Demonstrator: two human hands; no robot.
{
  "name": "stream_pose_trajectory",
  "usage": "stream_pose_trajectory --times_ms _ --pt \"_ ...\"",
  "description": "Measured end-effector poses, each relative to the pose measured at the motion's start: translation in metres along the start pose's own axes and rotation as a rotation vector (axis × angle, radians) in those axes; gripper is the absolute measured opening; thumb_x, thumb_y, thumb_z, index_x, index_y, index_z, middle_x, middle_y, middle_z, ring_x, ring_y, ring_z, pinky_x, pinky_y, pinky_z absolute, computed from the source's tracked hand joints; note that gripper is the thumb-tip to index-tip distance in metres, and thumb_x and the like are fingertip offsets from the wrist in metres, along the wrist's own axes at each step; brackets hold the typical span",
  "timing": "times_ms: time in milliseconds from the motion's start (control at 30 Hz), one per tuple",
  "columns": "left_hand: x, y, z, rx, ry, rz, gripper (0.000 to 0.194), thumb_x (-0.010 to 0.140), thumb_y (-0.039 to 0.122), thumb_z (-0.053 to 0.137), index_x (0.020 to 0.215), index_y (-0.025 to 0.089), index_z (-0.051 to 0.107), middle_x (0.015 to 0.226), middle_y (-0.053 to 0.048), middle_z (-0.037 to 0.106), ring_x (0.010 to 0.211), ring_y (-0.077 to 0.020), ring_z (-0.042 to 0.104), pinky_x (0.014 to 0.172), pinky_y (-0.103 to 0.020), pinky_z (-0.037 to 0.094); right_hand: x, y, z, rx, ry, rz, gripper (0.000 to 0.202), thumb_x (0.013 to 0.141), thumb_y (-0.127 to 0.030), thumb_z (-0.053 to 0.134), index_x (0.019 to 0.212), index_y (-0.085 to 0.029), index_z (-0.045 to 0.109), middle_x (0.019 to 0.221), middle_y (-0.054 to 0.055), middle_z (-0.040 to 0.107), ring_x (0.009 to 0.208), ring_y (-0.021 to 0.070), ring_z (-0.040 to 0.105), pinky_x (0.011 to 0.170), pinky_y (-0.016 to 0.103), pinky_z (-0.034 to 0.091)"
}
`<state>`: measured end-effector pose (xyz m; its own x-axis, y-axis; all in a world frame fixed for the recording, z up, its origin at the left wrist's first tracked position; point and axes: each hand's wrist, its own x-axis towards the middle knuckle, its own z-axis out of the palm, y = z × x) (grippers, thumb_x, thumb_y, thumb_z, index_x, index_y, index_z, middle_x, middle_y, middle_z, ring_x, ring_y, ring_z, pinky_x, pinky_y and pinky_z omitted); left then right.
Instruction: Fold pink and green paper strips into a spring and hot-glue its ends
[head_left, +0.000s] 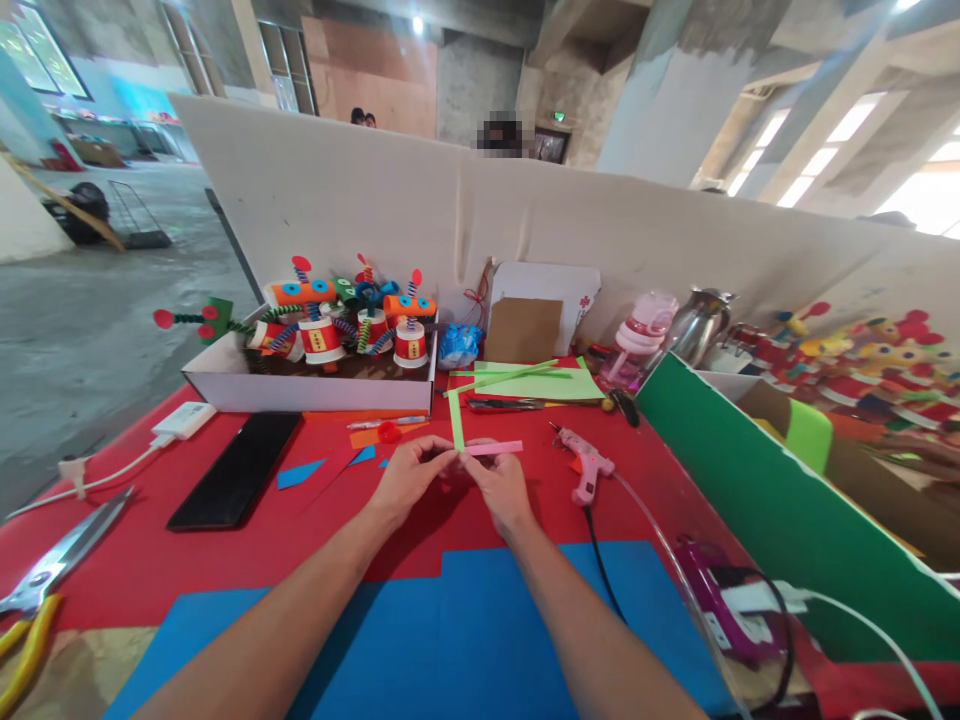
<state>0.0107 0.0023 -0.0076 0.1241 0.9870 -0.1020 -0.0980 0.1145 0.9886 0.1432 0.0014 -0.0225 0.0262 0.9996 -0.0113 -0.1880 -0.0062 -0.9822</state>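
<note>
My left hand (pixel 417 474) and my right hand (pixel 498 486) meet at the middle of the red table. Between their fingertips is the corner where a green paper strip (pixel 457 420) and a pink paper strip (pixel 499 448) cross. The green strip points away from me, and the pink one points right, over my right fingers. Both hands pinch this joined corner. A pink glue gun (pixel 585 465) lies to the right of my right hand. Blue paper scraps (pixel 300 474) lie left of my left hand.
Behind are a white box (pixel 315 392) of paper-cup figures, green paper sheets (pixel 525 382) and a pink bottle (pixel 641 335). A black phone (pixel 236 472) and large scissors (pixel 56 565) lie left. Right stand a green box wall (pixel 780 510) and a purple power strip (pixel 724 600).
</note>
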Motion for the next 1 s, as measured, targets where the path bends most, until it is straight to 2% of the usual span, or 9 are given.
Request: stream_pose_trajectory --times_ms 233,400,533,833,1000 --pt "0.0016 -0.0049 -0.0033 -0.012 0.006 -0.003 0.030 0.062 0.043 0.072 0.070 0.015 0.065 0.061 0.000 0.062 0.055 -0.0124 0.054 0.054 -0.026 0.050 -0.0008 -0.0012 0.0022 0.085 -0.031 0.074 0.027 0.061 -0.036 0.074 0.078 -0.020 0.060 0.065 -0.001 0.068 0.060 0.0158 0.063 0.064 0.029 0.052" --pt "0.0012 -0.0035 -0.0033 0.000 0.019 -0.008 0.032 0.061 0.043 0.073 0.070 0.014 0.066 0.061 -0.001 0.062 0.054 -0.0115 0.053 0.053 -0.025 0.047 0.0002 -0.0012 0.0010 0.044 -0.012 0.039 0.023 0.062 -0.035 0.073 0.074 -0.019 0.062 0.063 -0.001 0.067 0.058 0.0148 0.061 0.063 0.028 0.051" --pt "0.0015 -0.0001 -0.0024 -0.043 -0.029 -0.010 0.033 0.061 0.043 0.074 0.075 0.014 0.065 0.062 -0.001 0.062 0.055 -0.0114 0.053 0.055 -0.025 0.046 0.0011 0.0003 0.0000 0.012 -0.009 0.003 0.020 0.064 -0.035 0.070 0.074 -0.018 0.064 0.065 0.000 0.069 0.059 0.0159 0.061 0.061 0.029 0.050" --pt "0.0030 -0.0049 -0.0038 -0.017 -0.048 0.010 0.030 0.063 0.042 0.072 0.067 0.014 0.063 0.061 -0.002 0.061 0.054 -0.0114 0.053 0.054 -0.025 0.043 0.0011 0.0015 -0.0016 0.001 -0.023 0.021 0.021 0.063 -0.036 0.071 0.072 -0.019 0.064 0.060 -0.001 0.066 0.056 0.0148 0.060 0.057 0.026 0.049" --pt "0.0018 -0.0029 -0.0036 -0.044 -0.068 0.002 0.030 0.063 0.042 0.072 0.071 0.014 0.064 0.062 -0.001 0.060 0.056 -0.0114 0.052 0.055 -0.025 0.044 0.0010 0.0014 -0.0007 -0.011 -0.036 0.018 0.020 0.065 -0.037 0.070 0.071 -0.018 0.064 0.062 0.000 0.067 0.058 0.0152 0.060 0.058 0.026 0.049"
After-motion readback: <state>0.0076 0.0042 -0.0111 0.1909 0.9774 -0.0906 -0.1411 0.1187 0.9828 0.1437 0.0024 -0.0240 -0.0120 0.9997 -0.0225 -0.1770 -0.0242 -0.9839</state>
